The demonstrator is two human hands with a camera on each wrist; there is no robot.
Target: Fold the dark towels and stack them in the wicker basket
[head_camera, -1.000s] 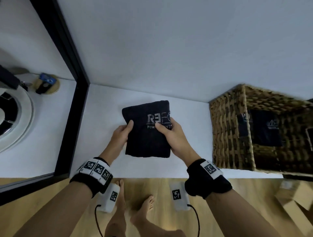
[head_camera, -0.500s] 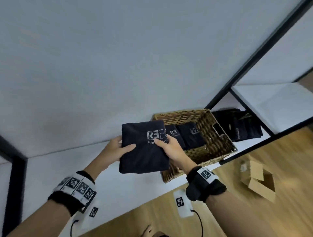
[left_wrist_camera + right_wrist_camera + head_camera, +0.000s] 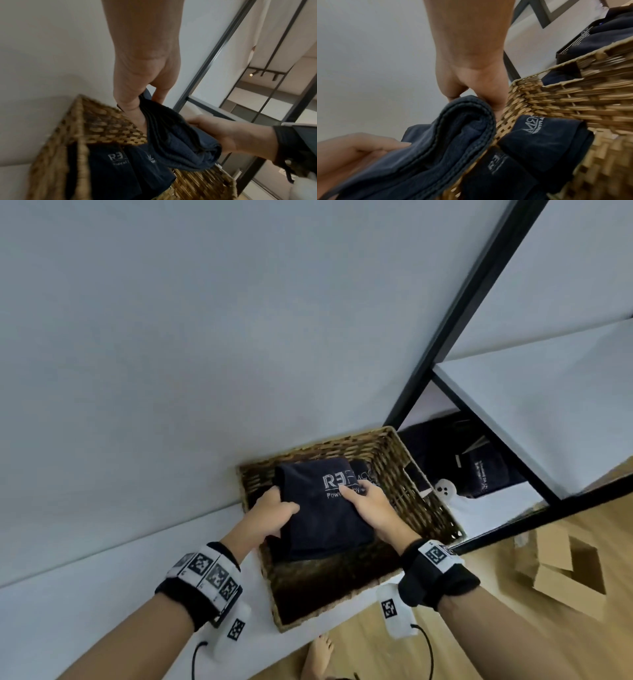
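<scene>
Dark folded towel (image 3: 322, 508), pinched at its sides by left hand (image 3: 274, 517) and right hand (image 3: 373, 505), hangs over the wicker basket (image 3: 428, 508) at frame centre; placing step, next lower onto the stacked towels (image 3: 120, 166) and release.

folded dark navy towel with the white logo (image 3: 322, 508) now carried off the white shelf and over the open woven wicker basket (image 3: 424, 501), left hand (image 3: 274, 518) and right hand (image 3: 373, 505) moved along with it
</scene>
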